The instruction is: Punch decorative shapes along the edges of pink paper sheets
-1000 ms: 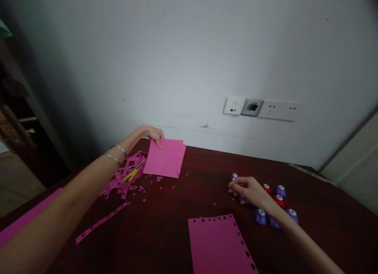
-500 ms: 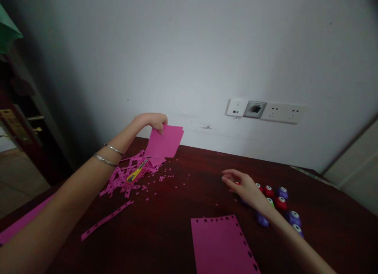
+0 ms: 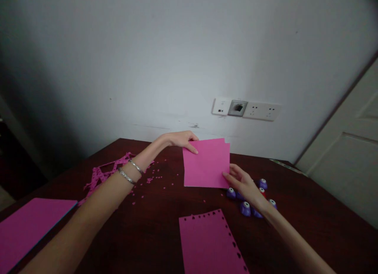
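Observation:
My left hand (image 3: 180, 140) pinches the top left corner of a small stack of pink paper sheets (image 3: 206, 163), held upright above the dark wooden table (image 3: 153, 222). My right hand (image 3: 243, 183) grips the same stack at its lower right corner. Behind and under my right hand lie several small purple and red paper punches (image 3: 245, 207). A pink sheet with punched heart holes along its edges (image 3: 208, 242) lies flat on the table near me.
A heap of pink punched strips and scraps (image 3: 103, 173) lies at the left rear of the table. A larger pink sheet (image 3: 26, 226) rests at the near left edge. Wall sockets (image 3: 245, 109) sit on the white wall; a door (image 3: 348, 148) stands at right.
My left hand has lifted the pink stack off the table and carried it right, away from the scrap heap. My right hand left the punches and took hold of the stack's lower right corner.

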A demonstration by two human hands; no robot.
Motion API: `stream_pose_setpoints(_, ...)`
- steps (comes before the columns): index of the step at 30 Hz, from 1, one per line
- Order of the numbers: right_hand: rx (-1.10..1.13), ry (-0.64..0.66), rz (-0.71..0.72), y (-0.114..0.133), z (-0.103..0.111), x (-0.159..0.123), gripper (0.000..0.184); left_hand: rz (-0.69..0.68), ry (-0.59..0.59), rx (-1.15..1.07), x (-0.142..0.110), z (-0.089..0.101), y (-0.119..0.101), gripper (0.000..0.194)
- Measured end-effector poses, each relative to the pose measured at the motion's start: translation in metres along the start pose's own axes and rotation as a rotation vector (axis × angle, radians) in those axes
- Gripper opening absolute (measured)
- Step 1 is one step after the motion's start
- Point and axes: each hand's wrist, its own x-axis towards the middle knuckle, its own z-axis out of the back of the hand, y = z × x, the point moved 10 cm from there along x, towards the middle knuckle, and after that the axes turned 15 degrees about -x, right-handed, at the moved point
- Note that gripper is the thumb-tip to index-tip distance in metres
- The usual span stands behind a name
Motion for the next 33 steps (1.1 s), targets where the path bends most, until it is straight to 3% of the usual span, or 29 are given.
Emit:
stream_pose_setpoints(2, -0.011, -0.077, -0.007, -0.011, 0.005, -0.001, 0.040, -0.010, 0.006, -0.037, 0.004, -0.008, 0.012, 0.020)
stream_pose_setpoints(5, -0.026, -0.170, 0.002, -0.025, 0.005, 0.000, 0.039, -0.107, -0.174, -0.217, 0.001, -0.001, 0.033, 0.021)
stream_pose_setpoints(8, -0.051, -0.238, 0.033, -0.032, -0.001, 0.004, 0.031, -0.151, -0.297, -0.498, -0.006, -0.005, 0.071, 0.039)
stream_pose_setpoints(12, -0.049, -0.221, 0.049, -0.043, -0.019, 0.014, 0.019, -0.117, -0.426, -0.672, -0.013, -0.016, 0.126, 0.048)
stream_pose_setpoints(15, -0.046, -0.187, 0.064, -0.050, -0.031, 0.019, 0.020, -0.100, -0.528, -0.673, -0.018, -0.016, 0.148, 0.046)
stream_pose_setpoints(19, -0.042, -0.197, 0.088, -0.050, -0.034, 0.022, 0.029, -0.112, -0.550, -0.642, -0.023, -0.012, 0.148, 0.045)
stream_pose_setpoints(25, -0.083, -0.239, 0.114, -0.040, -0.027, 0.024, 0.035, -0.149, -0.466, -0.541, -0.024, -0.015, 0.131, 0.039)
stream_pose_setpoints(30, -0.157, -0.315, 0.101, -0.039, -0.025, 0.026, 0.028, -0.125, -0.513, -0.541, -0.019, -0.024, 0.134, 0.040)
stream_pose_setpoints(33, -0.166, -0.375, 0.100, -0.036, -0.012, 0.026, 0.027, -0.143, -0.563, -0.504, -0.018, -0.026, 0.125, 0.041)
